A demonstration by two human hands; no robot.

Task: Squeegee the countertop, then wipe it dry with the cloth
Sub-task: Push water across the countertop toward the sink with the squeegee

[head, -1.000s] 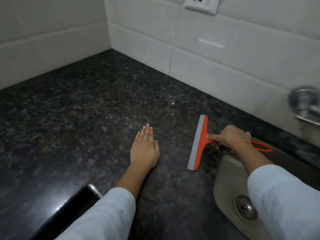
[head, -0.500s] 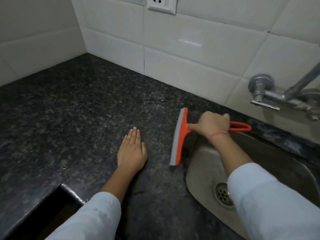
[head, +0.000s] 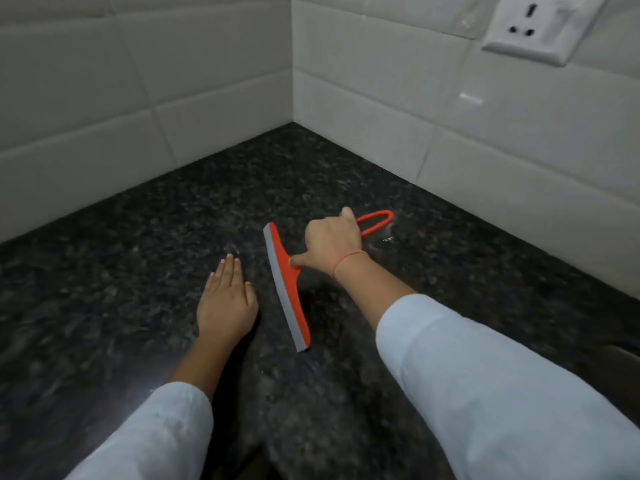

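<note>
An orange squeegee (head: 289, 292) with a grey rubber blade rests blade-down on the dark speckled granite countertop (head: 121, 271). My right hand (head: 330, 245) grips its orange loop handle, index finger pressed on the neck behind the blade. My left hand (head: 227, 301) lies flat, palm down, fingers together, on the counter just left of the blade, apart from it. No cloth is in view.
White tiled walls meet in a corner (head: 292, 119) behind the counter. A white wall socket (head: 540, 27) sits at the upper right. A small shiny speck (head: 388, 239) lies on the counter by the handle's loop.
The squeegee and my right hand have moved left, off the sink's edge and onto the open counter. The view has swung left, so the sink and tap are out of sight.
</note>
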